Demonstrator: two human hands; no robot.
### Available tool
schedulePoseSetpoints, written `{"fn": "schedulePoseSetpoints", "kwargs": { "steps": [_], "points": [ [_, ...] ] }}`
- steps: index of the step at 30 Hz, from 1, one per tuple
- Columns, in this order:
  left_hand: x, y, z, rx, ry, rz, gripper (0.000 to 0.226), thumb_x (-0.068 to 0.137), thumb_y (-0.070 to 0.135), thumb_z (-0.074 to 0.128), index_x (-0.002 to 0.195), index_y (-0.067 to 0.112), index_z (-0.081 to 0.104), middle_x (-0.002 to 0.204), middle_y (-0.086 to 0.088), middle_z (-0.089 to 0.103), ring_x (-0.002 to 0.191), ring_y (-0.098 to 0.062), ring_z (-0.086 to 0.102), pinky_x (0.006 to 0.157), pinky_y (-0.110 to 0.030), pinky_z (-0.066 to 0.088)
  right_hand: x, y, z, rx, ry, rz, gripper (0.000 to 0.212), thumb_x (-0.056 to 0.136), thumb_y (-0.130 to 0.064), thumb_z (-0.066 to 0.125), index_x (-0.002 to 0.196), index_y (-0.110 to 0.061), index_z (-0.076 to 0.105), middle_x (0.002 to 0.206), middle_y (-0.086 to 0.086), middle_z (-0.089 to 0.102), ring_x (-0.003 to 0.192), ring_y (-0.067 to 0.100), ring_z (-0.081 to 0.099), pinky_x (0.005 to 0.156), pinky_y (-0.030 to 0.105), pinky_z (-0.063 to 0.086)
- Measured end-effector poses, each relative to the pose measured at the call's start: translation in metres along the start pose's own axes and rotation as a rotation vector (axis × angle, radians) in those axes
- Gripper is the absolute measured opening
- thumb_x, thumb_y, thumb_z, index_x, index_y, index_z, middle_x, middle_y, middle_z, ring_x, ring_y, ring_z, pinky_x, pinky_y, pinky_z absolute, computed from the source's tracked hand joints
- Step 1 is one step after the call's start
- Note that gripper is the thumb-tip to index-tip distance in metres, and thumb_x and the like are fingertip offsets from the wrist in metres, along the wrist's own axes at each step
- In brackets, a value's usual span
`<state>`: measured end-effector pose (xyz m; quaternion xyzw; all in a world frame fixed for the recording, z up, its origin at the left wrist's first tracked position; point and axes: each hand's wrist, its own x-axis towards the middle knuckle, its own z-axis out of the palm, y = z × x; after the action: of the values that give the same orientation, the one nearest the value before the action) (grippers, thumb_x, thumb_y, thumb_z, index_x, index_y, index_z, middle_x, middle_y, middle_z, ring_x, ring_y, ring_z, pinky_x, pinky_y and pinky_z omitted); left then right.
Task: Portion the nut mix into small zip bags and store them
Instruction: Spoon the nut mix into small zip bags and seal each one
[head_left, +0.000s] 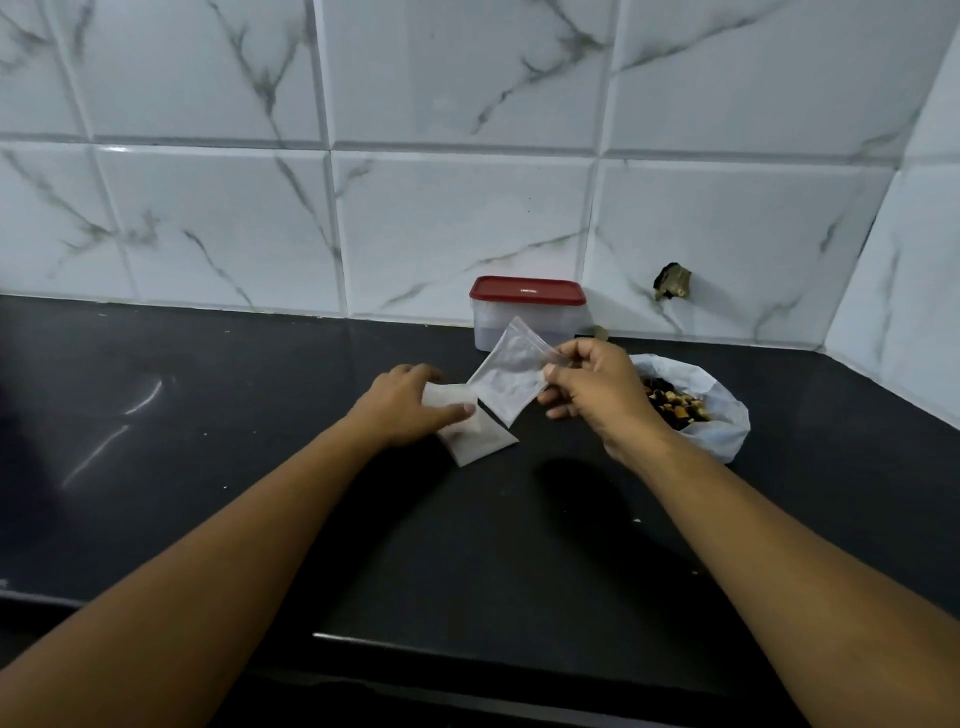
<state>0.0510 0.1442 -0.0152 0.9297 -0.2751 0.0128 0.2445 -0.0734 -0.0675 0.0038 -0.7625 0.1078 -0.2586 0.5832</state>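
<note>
Bag selection — right hand (592, 389) pinches one empty zip bag (511, 374); left hand (410, 410), fingers flat, pins the spare bags (480, 439). Next, probably: open its seal.

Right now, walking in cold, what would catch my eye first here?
The right hand pinches an empty small zip bag up above the black counter, mid-scene. Beside it the left hand rests on more flat bags, and at right an open white bag shows the nut mix; a red-lidded box stands by the wall.
</note>
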Motion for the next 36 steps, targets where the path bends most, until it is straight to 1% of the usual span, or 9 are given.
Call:
{"fn": "schedulePoseSetpoints", "kwargs": {
  "steps": [2,4,7,11,14,23,28,31,36],
  "points": [
    [0.007,-0.004,0.004,0.072,-0.081,-0.003,0.103,0.064,0.088,0.059,0.148,0.031,0.045,0.157,-0.003,0.041,0.145,-0.028,0.038,0.116,-0.054,0.037,-0.001,0.005,-0.002,0.026,0.019,-0.009,0.009,0.099,0.0,0.062,0.098,-0.008,0.067,0.085,0.011,0.071,0.068,0.018,0.07,0.058,0.032,0.06],
    [0.015,-0.005,0.005,0.096,-0.122,0.02,0.101,0.071,0.086,0.063,0.153,0.031,0.04,0.163,-0.002,0.033,0.15,-0.028,0.029,0.12,-0.055,0.03,-0.002,0.009,-0.005,0.031,0.021,-0.018,0.009,0.099,0.0,0.062,0.097,-0.008,0.067,0.085,0.012,0.07,0.069,0.02,0.07,0.057,0.032,0.06],
    [0.022,-0.009,0.001,0.107,-0.117,0.081,0.104,0.064,0.092,0.055,0.146,0.029,0.05,0.151,0.002,0.051,0.134,-0.021,0.049,0.111,-0.046,0.043,0.002,0.012,-0.008,0.001,0.021,-0.037,0.009,0.099,-0.001,0.062,0.096,-0.008,0.067,0.085,0.013,0.07,0.068,0.02,0.069,0.053,0.032,0.058],
    [0.017,-0.009,0.0,0.04,-0.101,0.178,0.076,0.078,0.07,0.073,0.139,0.027,0.058,0.131,0.006,0.062,0.108,-0.011,0.057,0.093,-0.031,0.05,0.01,0.011,-0.009,-0.002,0.031,-0.055,0.009,0.1,-0.003,0.061,0.097,-0.01,0.066,0.086,0.011,0.07,0.067,0.018,0.069,0.05,0.03,0.055],
    [0.007,0.0,-0.006,0.041,-0.142,0.234,0.07,0.076,0.069,0.076,0.134,0.032,0.061,0.125,0.009,0.061,0.107,-0.009,0.057,0.094,-0.033,0.052,0.012,0.009,-0.012,0.019,0.045,-0.057,0.009,0.1,-0.003,0.06,0.101,-0.01,0.066,0.09,0.013,0.071,0.067,0.018,0.069,0.048,0.029,0.055],
    [-0.029,0.012,-0.013,0.023,-0.225,0.34,0.059,0.078,0.056,0.081,0.131,0.035,0.064,0.12,0.016,0.056,0.104,0.0,0.051,0.08,-0.015,0.042,0.003,0.004,-0.023,0.033,0.005,-0.021,0.008,0.099,-0.003,0.061,0.101,-0.009,0.066,0.088,0.01,0.07,0.065,0.016,0.067,0.047,0.028,0.051],
    [-0.031,0.02,-0.014,-0.139,-0.095,0.271,0.06,0.083,0.059,0.073,0.135,0.03,0.062,0.131,0.014,0.059,0.117,-0.005,0.057,0.1,-0.029,0.05,0.0,-0.005,-0.033,0.017,-0.023,-0.027,0.011,0.098,-0.004,0.064,0.108,-0.008,0.067,0.085,0.008,0.071,0.061,0.016,0.066,0.046,0.028,0.049],
    [-0.021,0.046,-0.013,-0.3,0.056,0.295,0.054,0.088,0.058,0.069,0.131,0.027,0.064,0.121,0.014,0.067,0.108,-0.002,0.063,0.097,-0.031,0.055,0.0,-0.011,-0.046,-0.008,-0.02,-0.042,0.01,0.099,-0.005,0.063,0.106,-0.009,0.068,0.082,0.005,0.071,0.059,0.016,0.065,0.044,0.027,0.046],
    [-0.001,0.089,-0.005,-0.416,-0.001,0.339,0.046,0.088,0.043,0.078,0.128,0.025,0.065,0.11,0.011,0.071,0.102,-0.002,0.068,0.096,-0.029,0.057,0.001,-0.015,-0.069,-0.045,-0.004,-0.04,0.009,0.102,-0.008,0.061,0.105,-0.005,0.068,0.086,0.014,0.07,0.056,0.017,0.062,0.044,0.026,0.044]
  ]
}}
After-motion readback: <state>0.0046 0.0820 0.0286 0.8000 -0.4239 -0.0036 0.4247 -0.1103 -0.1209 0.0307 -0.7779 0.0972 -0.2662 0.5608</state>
